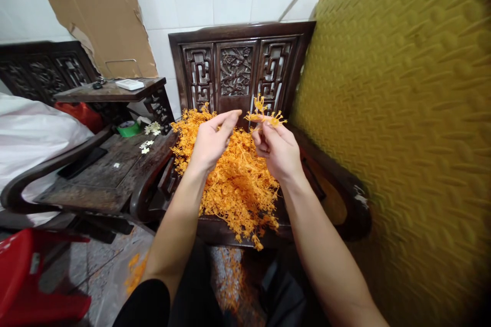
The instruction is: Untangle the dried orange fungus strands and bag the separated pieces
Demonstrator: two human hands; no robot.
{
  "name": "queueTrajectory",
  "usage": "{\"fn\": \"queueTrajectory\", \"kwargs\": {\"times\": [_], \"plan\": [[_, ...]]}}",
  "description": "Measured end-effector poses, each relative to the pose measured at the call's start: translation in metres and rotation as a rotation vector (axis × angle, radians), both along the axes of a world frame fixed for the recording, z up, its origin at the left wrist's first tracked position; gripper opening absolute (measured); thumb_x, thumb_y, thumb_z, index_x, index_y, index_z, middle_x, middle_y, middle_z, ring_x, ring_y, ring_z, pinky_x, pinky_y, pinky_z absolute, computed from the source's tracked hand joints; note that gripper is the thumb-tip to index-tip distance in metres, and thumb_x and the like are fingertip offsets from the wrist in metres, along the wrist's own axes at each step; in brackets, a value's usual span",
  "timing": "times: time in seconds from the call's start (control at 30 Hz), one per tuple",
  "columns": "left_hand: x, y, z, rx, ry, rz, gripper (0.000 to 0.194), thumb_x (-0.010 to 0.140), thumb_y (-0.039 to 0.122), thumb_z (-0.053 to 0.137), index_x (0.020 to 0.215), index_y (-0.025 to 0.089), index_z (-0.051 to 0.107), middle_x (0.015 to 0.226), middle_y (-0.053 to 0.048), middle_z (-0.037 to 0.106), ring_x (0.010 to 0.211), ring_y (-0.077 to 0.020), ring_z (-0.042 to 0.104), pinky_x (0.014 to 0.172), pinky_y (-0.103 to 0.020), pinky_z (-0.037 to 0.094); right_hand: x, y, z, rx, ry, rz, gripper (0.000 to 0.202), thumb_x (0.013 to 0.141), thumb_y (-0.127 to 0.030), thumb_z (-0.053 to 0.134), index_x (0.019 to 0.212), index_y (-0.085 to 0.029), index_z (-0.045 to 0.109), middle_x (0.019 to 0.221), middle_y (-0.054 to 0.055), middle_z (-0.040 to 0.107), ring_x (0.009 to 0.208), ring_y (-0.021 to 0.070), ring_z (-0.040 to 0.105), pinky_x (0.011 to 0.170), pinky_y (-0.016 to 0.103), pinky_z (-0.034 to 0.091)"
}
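Note:
A large heap of orange plastic flower pieces (pixel 241 179) lies on the seat of a dark carved wooden chair (pixel 236 69). Above the heap's right side, my right hand (pixel 276 145) pinches a small orange flower sprig (pixel 264 115) between thumb and fingers, its branched tips pointing up and outward. My left hand (pixel 215 138) is over the heap's left side, a little apart from the sprig. Its thumb and forefinger are pressed together, and whatever they may hold is too small to make out.
A yellow-green textured foam mat (pixel 399 112) stands upright on the right. At the left are a second wooden chair with a green tape roll (pixel 129 128), a side table (pixel 111 93), a white sack (pixel 34 138) and a red stool (pixel 23 271). A plastic bag with orange pieces (pixel 134 271) lies below.

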State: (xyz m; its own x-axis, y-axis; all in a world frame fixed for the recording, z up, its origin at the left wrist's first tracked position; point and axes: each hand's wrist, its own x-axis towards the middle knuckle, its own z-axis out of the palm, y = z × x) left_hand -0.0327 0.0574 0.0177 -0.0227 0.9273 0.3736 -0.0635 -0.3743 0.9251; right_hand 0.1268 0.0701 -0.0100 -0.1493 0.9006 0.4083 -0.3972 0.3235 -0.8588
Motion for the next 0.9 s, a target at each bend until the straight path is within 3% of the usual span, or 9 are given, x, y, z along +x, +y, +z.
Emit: {"fn": "queueTrajectory", "kwargs": {"times": [0.13,0.3,0.4,0.53,0.63,0.77,0.83,0.9], "plan": [[0.009,-0.012,0.004,0.283,0.274,0.248,0.018,0.088,0.033,0.079,0.101,0.019,0.081,0.077,-0.002,0.071,0.067,-0.0119,0.056,0.060,-0.025,0.046,-0.002,-0.001,-0.002,0.034,-0.032,0.012,0.032,0.091,-0.054,0.073,0.094,-0.023,0.066,0.067,-0.004,0.047,0.051,0.0074,0.026,0.046,0.026,0.011],[0.012,-0.019,0.006,0.366,0.372,0.409,0.014,0.091,0.028,0.071,0.083,0.017,0.075,0.077,-0.001,0.072,0.072,-0.0125,0.060,0.068,-0.025,0.047,-0.003,-0.003,-0.003,0.017,-0.008,0.080,0.037,0.089,-0.057,0.074,0.097,-0.022,0.071,0.069,-0.002,0.051,0.054,0.0075,0.032,0.047,0.024,0.016],[0.011,-0.021,0.007,0.365,0.349,0.381,0.014,0.091,0.028,0.071,0.082,0.017,0.074,0.075,0.000,0.070,0.071,-0.0122,0.060,0.069,-0.025,0.047,-0.003,-0.005,0.000,-0.021,0.011,0.097,0.043,0.089,-0.063,0.070,0.103,-0.022,0.073,0.073,-0.001,0.054,0.054,0.0077,0.032,0.046,0.024,0.016],[0.013,-0.024,0.008,0.340,0.311,0.311,0.015,0.091,0.028,0.073,0.081,0.017,0.073,0.077,-0.001,0.072,0.073,-0.0122,0.061,0.071,-0.025,0.049,-0.006,-0.005,-0.001,0.026,-0.021,-0.012,0.049,0.089,-0.069,0.069,0.096,-0.021,0.072,0.067,-0.003,0.049,0.052,0.0074,0.031,0.044,0.025,0.019],[0.020,-0.025,0.006,0.289,0.225,0.205,0.031,0.097,0.042,0.069,0.078,0.018,0.069,0.076,-0.002,0.070,0.071,-0.0120,0.060,0.069,-0.026,0.050,-0.011,-0.005,-0.005,0.108,-0.069,-0.180,0.044,0.093,-0.065,0.066,0.095,-0.022,0.071,0.064,-0.004,0.047,0.051,0.0082,0.036,0.045,0.024,0.025],[0.030,-0.024,0.000,0.216,0.115,0.111,0.040,0.091,0.058,0.073,0.086,0.018,0.069,0.079,-0.003,0.070,0.072,-0.0124,0.061,0.068,-0.026,0.051,-0.015,-0.005,-0.008,0.260,-0.070,-0.465,0.036,0.097,-0.058,0.065,0.098,-0.022,0.068,0.085,0.002,0.064,0.070,0.0124,0.057,0.061,0.027,0.048],[0.034,-0.024,-0.001,0.216,0.122,0.148,0.037,0.082,0.051,0.084,0.091,0.017,0.071,0.080,-0.002,0.070,0.072,-0.0122,0.061,0.068,-0.026,0.052,-0.016,-0.006,-0.006,0.329,-0.058,-0.556,0.035,0.097,-0.057,0.066,0.095,-0.022,0.064,0.091,0.003,0.065,0.079,0.0133,0.061,0.070,0.028,0.053],[0.035,-0.023,-0.001,0.207,0.139,0.155,0.027,0.082,0.039,0.085,0.090,0.017,0.071,0.078,0.000,0.069,0.069,-0.0114,0.060,0.066,-0.026,0.052,-0.014,-0.008,-0.004,0.331,-0.071,-0.551,0.035,0.098,-0.058,0.064,0.094,-0.024,0.060,0.082,0.000,0.060,0.069,0.0114,0.058,0.062,0.026,0.051]]}}
